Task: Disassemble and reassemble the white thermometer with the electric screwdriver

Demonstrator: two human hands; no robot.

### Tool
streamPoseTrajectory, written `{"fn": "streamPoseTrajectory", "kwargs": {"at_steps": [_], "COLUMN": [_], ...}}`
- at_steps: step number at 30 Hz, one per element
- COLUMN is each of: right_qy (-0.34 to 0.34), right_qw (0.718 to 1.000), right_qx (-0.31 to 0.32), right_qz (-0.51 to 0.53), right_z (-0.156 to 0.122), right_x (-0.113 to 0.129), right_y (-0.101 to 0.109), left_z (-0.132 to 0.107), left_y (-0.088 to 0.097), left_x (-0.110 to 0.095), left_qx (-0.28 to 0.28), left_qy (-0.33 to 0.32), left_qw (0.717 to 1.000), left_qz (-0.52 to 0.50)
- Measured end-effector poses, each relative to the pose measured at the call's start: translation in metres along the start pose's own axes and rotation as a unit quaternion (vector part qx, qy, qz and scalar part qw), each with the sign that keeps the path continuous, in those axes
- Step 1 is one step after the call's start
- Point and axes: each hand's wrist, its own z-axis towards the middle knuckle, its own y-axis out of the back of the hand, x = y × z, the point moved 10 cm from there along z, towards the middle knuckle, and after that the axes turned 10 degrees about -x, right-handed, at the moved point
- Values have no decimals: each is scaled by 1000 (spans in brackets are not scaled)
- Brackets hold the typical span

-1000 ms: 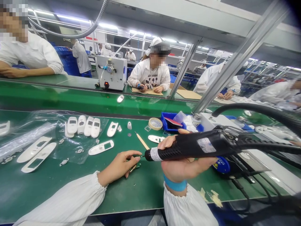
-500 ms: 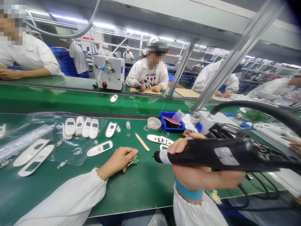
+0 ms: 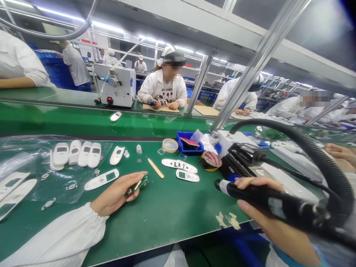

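My left hand [image 3: 119,191] is closed round a small green circuit board [image 3: 138,185] with metal parts on it, held just over the green table. At the right, my right hand [image 3: 261,193] grips a black electric screwdriver [image 3: 250,191], its dark tip pointing left, away from the board. Beyond my left hand lie a white device cover with a window [image 3: 101,179] and a wooden-handled pick [image 3: 155,167]. Two more white covers lie between the hands, among them a short one [image 3: 187,175] and a longer one [image 3: 179,165].
White device housings [image 3: 75,152] and small clips lie on a clear plastic bag at the left. A blue bin [image 3: 190,142], a tape roll [image 3: 210,161] and a black-and-white machine [image 3: 241,159] stand at the right. Co-workers [image 3: 164,87] sit across the green conveyor [image 3: 150,127].
My right hand has moved the screwdriver right and away from the board. My left hand has turned and lifted the board slightly. The view has shifted to the right.
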Motion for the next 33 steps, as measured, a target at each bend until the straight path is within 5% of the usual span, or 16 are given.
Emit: {"fn": "streamPoseTrajectory", "kwargs": {"at_steps": [5,10,15,18,21,24,29,33], "right_qy": [125,123,232,243,178,42,-76,-113], "right_qw": [984,967,928,926,969,996,954,916], "right_qx": [114,200,251,192,67,72,272,345], "right_qz": [-64,-96,-148,-215,-160,-37,105,171], "right_z": [-16,-48,-67,-51,-31,-27,-35,-22], "right_x": [-5,-53,-83,-73,-31,3,37,39], "right_y": [-12,-33,-39,-32,-30,-79,-198,-226], "left_z": [-1,-5,-5,-5,-6,-7,-10,-6], "left_y": [-8,-20,-22,-23,-26,-27,-27,-21], "left_x": [6,10,11,8,7,8,-3,-9], "left_qx": [14,43,44,59,78,88,124,124], "left_qy": [29,57,51,38,28,21,-38,-59], "left_qw": [996,988,985,982,980,982,981,980], "left_qz": [-78,-137,-161,-177,-180,-168,-144,-144]}}
